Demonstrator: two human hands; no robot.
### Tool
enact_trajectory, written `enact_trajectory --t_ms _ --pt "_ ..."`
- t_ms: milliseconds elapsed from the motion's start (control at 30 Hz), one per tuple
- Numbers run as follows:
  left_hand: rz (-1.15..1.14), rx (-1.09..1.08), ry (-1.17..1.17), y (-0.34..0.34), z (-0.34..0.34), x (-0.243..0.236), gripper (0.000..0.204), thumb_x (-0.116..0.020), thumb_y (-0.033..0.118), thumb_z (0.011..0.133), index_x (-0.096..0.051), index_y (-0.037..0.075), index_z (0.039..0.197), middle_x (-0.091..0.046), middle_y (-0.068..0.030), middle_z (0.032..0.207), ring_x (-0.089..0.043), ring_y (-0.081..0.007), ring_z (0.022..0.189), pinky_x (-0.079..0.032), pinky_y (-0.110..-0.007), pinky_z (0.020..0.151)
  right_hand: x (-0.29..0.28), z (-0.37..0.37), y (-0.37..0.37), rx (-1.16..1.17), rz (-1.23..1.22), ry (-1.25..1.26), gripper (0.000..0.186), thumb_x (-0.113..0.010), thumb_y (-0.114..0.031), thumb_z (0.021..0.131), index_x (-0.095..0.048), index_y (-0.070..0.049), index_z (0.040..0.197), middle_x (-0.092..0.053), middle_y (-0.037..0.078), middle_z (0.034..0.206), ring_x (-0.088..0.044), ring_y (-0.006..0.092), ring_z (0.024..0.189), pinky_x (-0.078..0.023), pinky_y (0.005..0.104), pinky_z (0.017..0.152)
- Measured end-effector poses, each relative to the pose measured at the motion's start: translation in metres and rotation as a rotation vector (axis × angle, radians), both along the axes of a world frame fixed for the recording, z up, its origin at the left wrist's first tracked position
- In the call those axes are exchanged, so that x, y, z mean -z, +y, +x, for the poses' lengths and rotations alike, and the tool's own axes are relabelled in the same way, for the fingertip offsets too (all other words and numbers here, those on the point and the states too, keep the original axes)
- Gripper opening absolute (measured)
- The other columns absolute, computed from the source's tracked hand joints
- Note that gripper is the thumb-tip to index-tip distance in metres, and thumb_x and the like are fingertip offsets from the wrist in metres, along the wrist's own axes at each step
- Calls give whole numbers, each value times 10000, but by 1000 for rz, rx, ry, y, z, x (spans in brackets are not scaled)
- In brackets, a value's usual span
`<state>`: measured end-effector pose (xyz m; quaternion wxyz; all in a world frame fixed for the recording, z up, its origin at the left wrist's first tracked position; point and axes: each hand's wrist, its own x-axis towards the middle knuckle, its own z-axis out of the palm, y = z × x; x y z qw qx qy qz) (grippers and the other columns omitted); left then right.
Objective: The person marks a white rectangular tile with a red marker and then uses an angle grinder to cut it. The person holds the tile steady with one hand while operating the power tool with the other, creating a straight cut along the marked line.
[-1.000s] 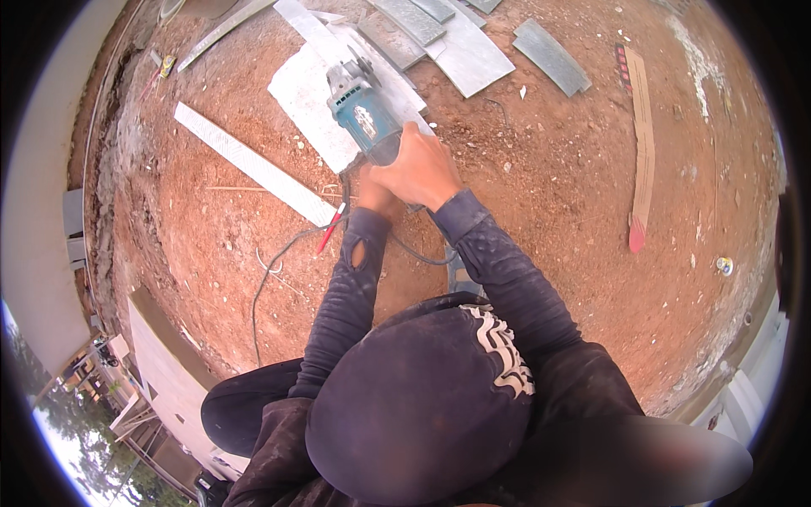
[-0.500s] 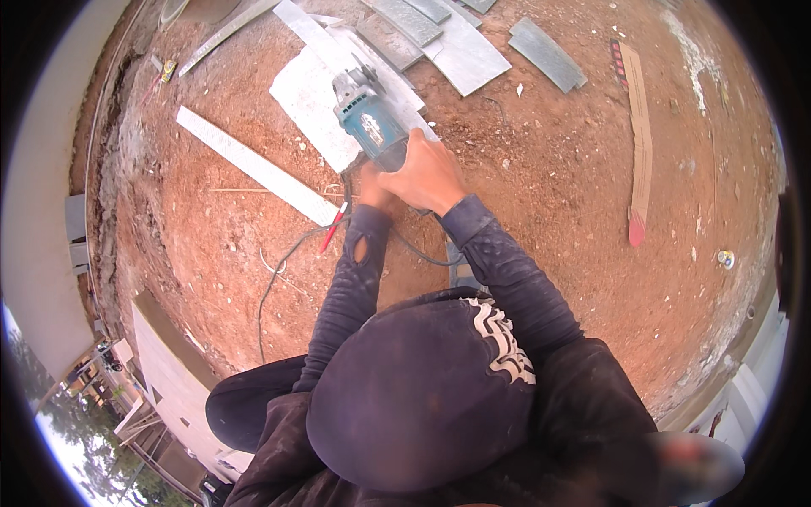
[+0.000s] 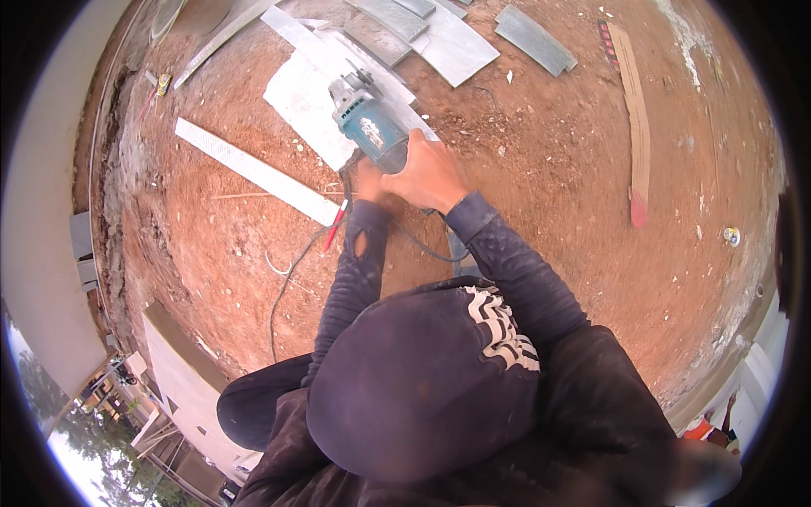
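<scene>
A teal angle grinder with a grey metal head points away from me over pale stone slabs. My right hand is closed around its rear body. Close beside it, my left hand is at the grinder's back end, its fingers mostly hidden under the tool. The grinder's disc is edge-on at the head, above a narrow pale strip lying on a broad white slab. A dark cord trails from the tool across the dirt. Near my left wrist lies a red pencil-like stick.
Grey stone tiles are piled beyond the slab, with another grey pair to their right. A long white strip lies at left on reddish dirt. A flattened cardboard strip lies at right. Someone in orange shows at lower right.
The view has shifted slightly, and the person in orange has come into sight at lower right. Both hands stay on the grinder, which holds nearly the same position.
</scene>
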<state>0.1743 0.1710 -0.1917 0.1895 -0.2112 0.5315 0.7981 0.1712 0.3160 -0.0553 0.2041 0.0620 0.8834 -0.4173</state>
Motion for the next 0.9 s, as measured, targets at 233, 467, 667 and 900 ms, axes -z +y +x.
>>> enact_trajectory --t_ms 233,467,667,900 --pt "7 15 -9 -1 0 -1 246 -522 72 974 -610 -75 1152 -674 -120 1081 -672 -214 915 -556 -358 782 5 8 3 17 -19 37 635 -689 -323 650 -523 134 1058 -658 348 950 -656 488 921 -526 487 830" --pt "17 20 -7 -1 1 1 248 -520 72 975 -608 -76 1154 -674 -123 1083 -673 -219 918 -557 -361 786 0 12 8 3 -22 -30 630 -683 -312 645 -523 136 1058 -659 349 929 -662 480 910 -528 491 822" --pt "25 30 -7 -2 -2 4 249 -518 72 976 -607 -77 1155 -674 -126 1085 -675 -223 920 -558 -364 790 -7 16 10 -1 -41 -58 646 -682 -300 646 -515 147 1081 -655 356 939 -662 484 912 -528 494 824" --pt "-35 -68 -76 15 -2 -34 247 -507 59 978 -599 -84 1158 -668 -152 1112 -675 -253 958 -561 -392 830 -5 24 18 -7 -25 -54 664 -683 -296 652 -502 151 1108 -656 352 942 -661 483 918 -526 492 829"
